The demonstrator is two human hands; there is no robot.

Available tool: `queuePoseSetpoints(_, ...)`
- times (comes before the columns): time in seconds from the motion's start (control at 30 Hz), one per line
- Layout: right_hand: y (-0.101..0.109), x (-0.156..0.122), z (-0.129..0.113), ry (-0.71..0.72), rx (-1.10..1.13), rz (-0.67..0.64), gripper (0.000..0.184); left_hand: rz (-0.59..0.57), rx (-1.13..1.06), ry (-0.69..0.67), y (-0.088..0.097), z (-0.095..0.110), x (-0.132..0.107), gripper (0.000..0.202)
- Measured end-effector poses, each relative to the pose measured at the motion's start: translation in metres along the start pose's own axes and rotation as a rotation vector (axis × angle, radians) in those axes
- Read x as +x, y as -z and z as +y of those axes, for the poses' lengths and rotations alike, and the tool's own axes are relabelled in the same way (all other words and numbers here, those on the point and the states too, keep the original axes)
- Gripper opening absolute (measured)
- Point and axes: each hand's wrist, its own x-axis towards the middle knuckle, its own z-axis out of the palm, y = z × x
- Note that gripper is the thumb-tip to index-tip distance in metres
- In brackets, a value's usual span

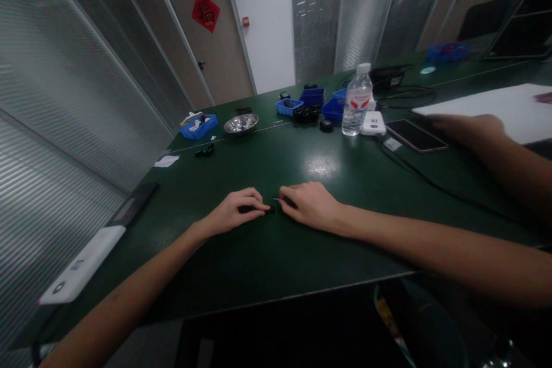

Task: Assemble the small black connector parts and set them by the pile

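Low over the green table (241, 264), my left hand (235, 211) pinches a small black part (271, 209) between thumb and fingertips. Its exact kind is too small to make out. My right hand (308, 204) is closed just to the right of it, gripping a thin, pale, pin-like piece (275, 199) that points left toward the black part. A narrow gap shows between the two hands. Farther back on the table lies another black piece (205, 150), with a shiny metal bowl (241, 124) holding small bits beyond it.
A blue bin (199, 127) stands back left; a smaller blue tray (288, 106) sits at the back. A water bottle (357, 100), a white box (373, 123), a phone (416, 135) and a black cable (426, 183) are right. Another person's hand (472, 129) rests beside white paper (495, 106).
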Motion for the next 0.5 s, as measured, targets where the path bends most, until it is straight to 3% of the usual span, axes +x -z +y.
queuePoseSetpoints(0.3, -0.0027, 0.0003, 0.0010, 0.000, -0.003, 0.026, 0.024, 0.068, -0.098, 0.150, -0.0023, -0.0019, -0.0019, 0.043)
queuePoseSetpoints(0.5, -0.0015, -0.0005, 0.0009, 0.011, 0.006, 0.024, 0.024, 0.023, -0.088, 0.032, -0.0008, -0.0024, -0.0007, 0.016)
